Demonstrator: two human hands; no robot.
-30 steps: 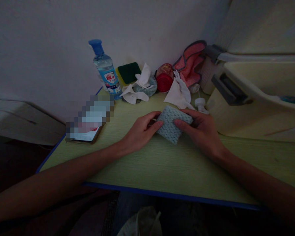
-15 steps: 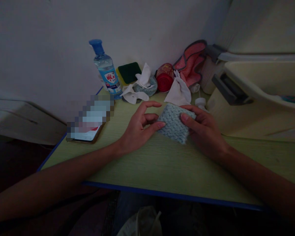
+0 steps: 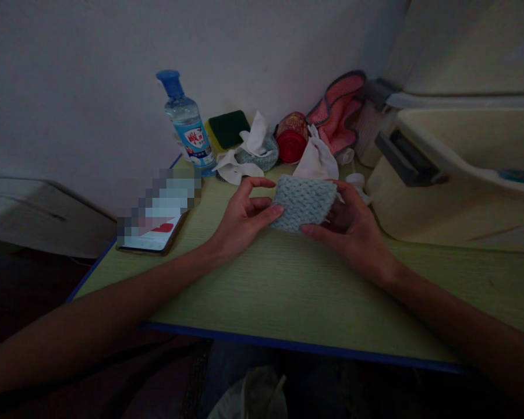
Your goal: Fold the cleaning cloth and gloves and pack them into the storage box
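A pale blue knitted scrub pad (image 3: 303, 202) is held up above the table, its bumpy face toward me. My left hand (image 3: 243, 221) pinches its left edge, the thumb in front and the index finger raised off the pad. My right hand (image 3: 353, 233) grips the right side, thumb along the lower edge and fingers at the upper right corner. Part of the right fingers is hidden behind the pad. Just beyond it lies a crumpled white cloth (image 3: 317, 160).
On the left of the green table (image 3: 253, 302) lies a phone (image 3: 157, 227). Behind stand a blue-capped detergent bottle (image 3: 192, 134), a green-and-yellow sponge (image 3: 229, 129), a red jar (image 3: 292, 139) and a pink cloth (image 3: 338, 119). A cream plastic bin (image 3: 445, 215) takes up the right side.
The pad has turned more level and shifted slightly left and up. My right thumb has slid from its face to its lower edge. The left hand stays at the left edge.
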